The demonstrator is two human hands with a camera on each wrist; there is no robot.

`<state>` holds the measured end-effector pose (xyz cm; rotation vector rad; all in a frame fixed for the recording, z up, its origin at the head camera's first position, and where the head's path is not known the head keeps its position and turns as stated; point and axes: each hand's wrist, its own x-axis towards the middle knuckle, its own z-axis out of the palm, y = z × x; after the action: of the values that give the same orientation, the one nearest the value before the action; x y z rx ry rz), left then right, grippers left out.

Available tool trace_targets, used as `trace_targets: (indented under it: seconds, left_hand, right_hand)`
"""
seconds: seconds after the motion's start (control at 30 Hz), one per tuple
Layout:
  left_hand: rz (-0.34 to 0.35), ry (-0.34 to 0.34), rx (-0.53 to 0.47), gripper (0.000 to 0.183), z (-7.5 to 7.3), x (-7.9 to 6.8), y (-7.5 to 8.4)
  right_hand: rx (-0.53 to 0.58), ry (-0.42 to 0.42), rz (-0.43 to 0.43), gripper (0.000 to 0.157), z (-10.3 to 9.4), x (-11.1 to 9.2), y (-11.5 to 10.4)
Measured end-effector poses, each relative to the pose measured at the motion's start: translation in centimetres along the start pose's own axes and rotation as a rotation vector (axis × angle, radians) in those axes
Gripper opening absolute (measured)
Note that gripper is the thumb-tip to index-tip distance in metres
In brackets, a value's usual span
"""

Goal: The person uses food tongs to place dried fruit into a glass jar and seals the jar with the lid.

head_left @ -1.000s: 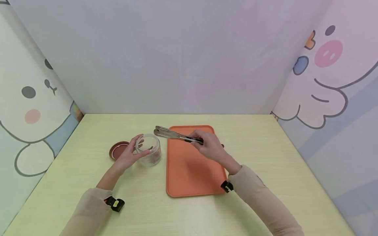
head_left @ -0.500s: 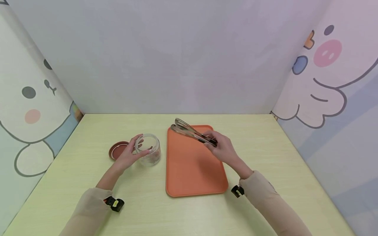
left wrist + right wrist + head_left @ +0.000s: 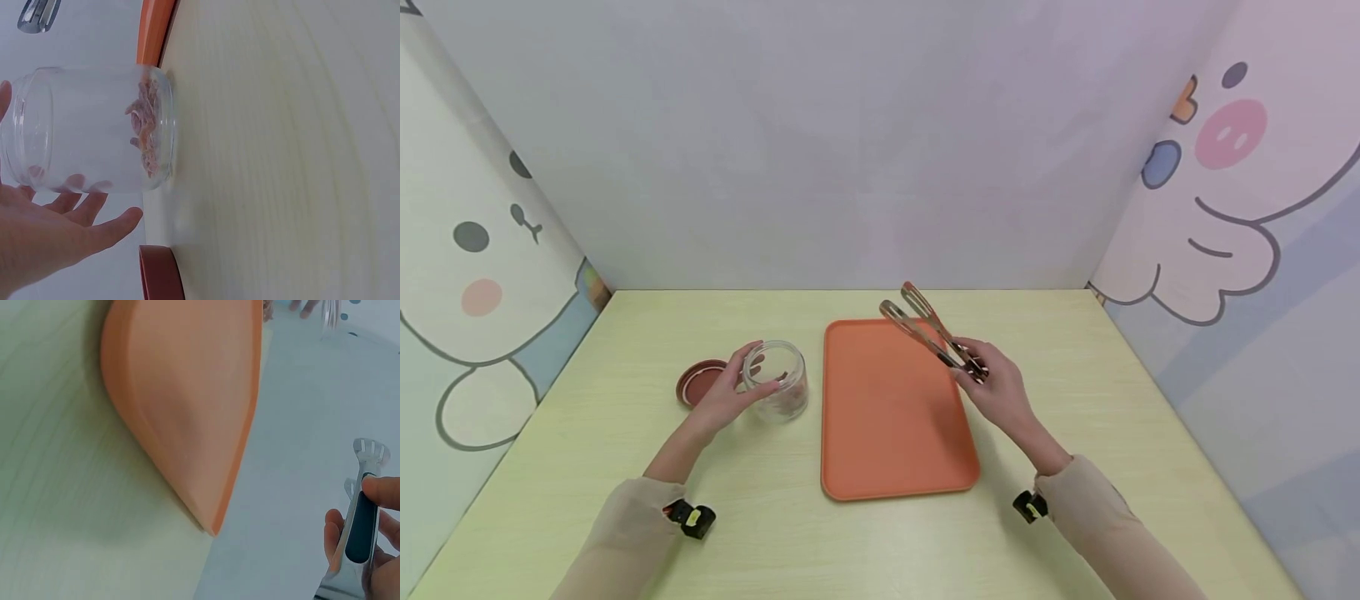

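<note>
A clear glass jar stands uncovered on the table, left of the tray. My left hand holds it near the rim, thumb on the near side and fingers round the far side. Small reddish-brown dried pieces lie at its bottom. My right hand grips metal tongs with dark grips, raised over the tray's far right part. The tongs' arms are spread apart, with nothing visible between their tips. In the right wrist view, thumb and fingers pinch the grips.
An orange tray lies on the pale wooden table. A reddish-brown lid rests left of the jar, partly behind the left hand. A white back wall and cartoon-printed side walls enclose the table.
My right hand has moved rightward with the tongs, away from the jar and across the tray. The tongs' arms have spread apart. My left hand and the jar have stayed put.
</note>
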<state>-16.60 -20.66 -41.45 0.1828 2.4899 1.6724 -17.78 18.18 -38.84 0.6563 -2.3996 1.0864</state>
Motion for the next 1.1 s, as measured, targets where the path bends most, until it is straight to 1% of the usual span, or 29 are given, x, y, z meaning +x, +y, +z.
trace_targets:
  seconds: [0.1,0.27,0.4,0.6,0.77,1.1]
  left_hand:
    - [-0.003,-0.001,0.002,0.08,0.0,0.0,0.0]
    - [0.008,-0.001,-0.005,0.079,0.0,0.0,-0.1]
    - [0.016,-0.002,-0.023,0.077,0.0,0.0,-0.1]
    - [0.0,-0.004,-0.035,0.076,0.1,0.0,0.1]
    - [-0.002,0.0,-0.028,0.076,0.1,-0.1,0.2]
    - [0.008,0.002,-0.021,0.076,0.1,-0.1,0.2]
  right_hand:
    - [0.011,0.022,0.031,0.043,-0.3,-0.6,0.3]
    - [0.025,0.057,0.122,0.046,-1.0,-1.6,0.9]
    - [0.017,0.101,0.184,0.046,-1.5,-2.3,1.4]
    - [0.013,0.15,0.273,0.046,-1.9,-3.1,2.2]
    - [0.015,0.131,0.345,0.048,-2.2,-3.8,2.6]
    - [-0.031,0.036,0.445,0.051,-2.5,-5.0,3.7]
